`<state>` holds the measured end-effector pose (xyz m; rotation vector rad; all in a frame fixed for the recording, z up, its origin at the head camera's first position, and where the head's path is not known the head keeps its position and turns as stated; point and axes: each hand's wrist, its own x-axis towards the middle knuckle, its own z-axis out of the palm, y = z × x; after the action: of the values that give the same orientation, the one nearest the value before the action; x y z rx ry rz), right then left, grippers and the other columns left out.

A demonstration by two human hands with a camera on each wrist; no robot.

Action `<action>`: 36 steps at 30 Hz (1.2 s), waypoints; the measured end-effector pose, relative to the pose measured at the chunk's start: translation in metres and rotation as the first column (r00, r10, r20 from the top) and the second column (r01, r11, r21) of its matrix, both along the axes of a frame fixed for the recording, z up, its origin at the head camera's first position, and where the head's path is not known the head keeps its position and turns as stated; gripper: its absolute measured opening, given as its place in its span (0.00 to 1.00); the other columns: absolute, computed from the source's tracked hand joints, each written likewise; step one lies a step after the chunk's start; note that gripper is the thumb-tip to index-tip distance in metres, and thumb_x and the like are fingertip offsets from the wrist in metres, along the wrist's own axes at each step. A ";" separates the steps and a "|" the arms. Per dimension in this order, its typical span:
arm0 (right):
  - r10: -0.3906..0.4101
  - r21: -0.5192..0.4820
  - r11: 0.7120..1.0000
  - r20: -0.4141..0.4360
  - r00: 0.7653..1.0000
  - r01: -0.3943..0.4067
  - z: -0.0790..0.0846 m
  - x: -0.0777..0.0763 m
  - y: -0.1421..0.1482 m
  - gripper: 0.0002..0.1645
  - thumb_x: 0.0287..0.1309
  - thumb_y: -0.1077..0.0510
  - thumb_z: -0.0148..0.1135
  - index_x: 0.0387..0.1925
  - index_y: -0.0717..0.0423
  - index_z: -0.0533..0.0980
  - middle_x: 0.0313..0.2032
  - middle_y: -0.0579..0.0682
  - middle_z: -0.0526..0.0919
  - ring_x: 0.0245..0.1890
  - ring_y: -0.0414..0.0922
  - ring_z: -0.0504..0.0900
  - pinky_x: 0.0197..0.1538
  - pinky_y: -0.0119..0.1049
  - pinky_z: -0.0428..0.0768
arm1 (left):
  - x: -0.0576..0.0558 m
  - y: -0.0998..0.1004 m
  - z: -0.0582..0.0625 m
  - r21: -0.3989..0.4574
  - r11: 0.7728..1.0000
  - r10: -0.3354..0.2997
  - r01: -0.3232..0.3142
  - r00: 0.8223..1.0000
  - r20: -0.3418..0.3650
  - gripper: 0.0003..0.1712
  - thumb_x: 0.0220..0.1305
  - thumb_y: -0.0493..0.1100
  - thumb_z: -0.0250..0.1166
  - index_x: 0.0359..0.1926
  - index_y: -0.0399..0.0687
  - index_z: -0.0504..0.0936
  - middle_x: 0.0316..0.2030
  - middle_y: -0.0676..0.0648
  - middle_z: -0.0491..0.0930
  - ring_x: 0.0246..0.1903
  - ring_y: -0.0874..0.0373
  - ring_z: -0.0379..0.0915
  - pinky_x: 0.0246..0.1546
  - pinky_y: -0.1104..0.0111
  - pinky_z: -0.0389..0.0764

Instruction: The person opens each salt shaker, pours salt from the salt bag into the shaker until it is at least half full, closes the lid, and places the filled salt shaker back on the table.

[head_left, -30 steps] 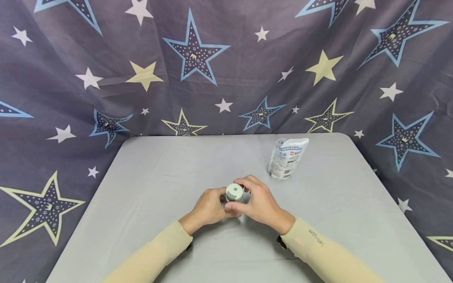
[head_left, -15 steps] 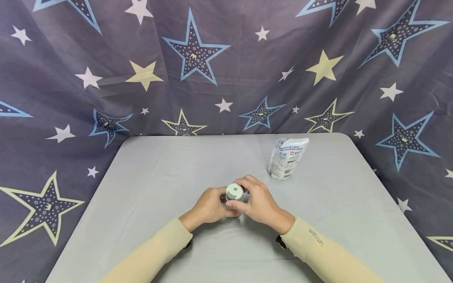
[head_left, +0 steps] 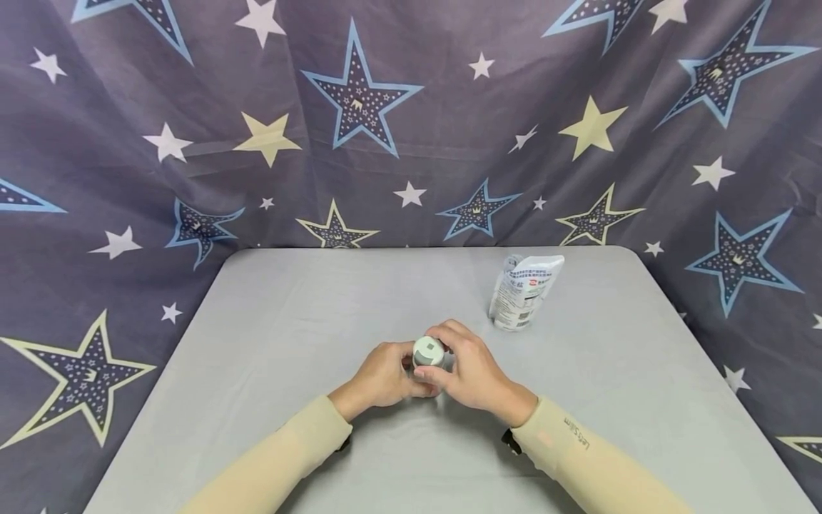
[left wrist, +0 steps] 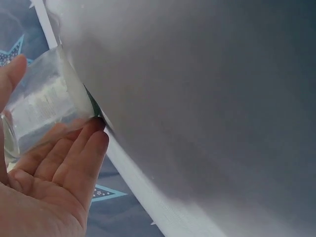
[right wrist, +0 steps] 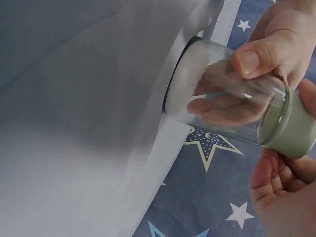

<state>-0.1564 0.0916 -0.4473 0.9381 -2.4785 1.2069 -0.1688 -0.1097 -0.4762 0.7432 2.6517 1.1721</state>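
A clear glass jar (right wrist: 227,84) with a pale green lid (head_left: 429,350) stands between my two hands at the middle of the table. White grainy contents (right wrist: 186,81) lie in its bottom. Around the glass body my left hand (head_left: 380,378) grips with thumb on one side and fingers on the other; its fingertips reach close to the jar's base in the left wrist view. On the lid, my right hand (head_left: 472,368) holds the rim between thumb and curled fingers. From above, the lid and hands hide most of the glass.
A white printed pouch (head_left: 523,293) stands behind and to the right of the jar. The table (head_left: 308,300) has a light grey cover. A dark star-patterned curtain (head_left: 411,143) hangs behind it and along both sides.
The head view has shifted very slightly. Both hands keep their hold on the jar and lid, with almost no visible movement.
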 end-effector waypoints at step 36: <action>0.347 0.079 0.932 0.081 0.934 -0.353 0.009 -0.021 0.019 0.30 0.60 0.66 0.70 0.64 0.60 0.74 0.60 0.52 0.78 0.64 0.47 0.73 0.67 0.46 0.72 | -0.006 0.002 0.002 -0.102 0.994 -0.049 0.045 0.998 -0.035 0.25 0.47 0.59 0.83 0.42 0.56 0.84 0.31 0.62 0.85 0.33 0.68 0.78 0.40 0.67 0.79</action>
<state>-0.1770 0.1104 -0.4385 1.4381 -2.5075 1.2480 -0.1743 -0.1082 -0.4739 0.8126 2.6853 1.0141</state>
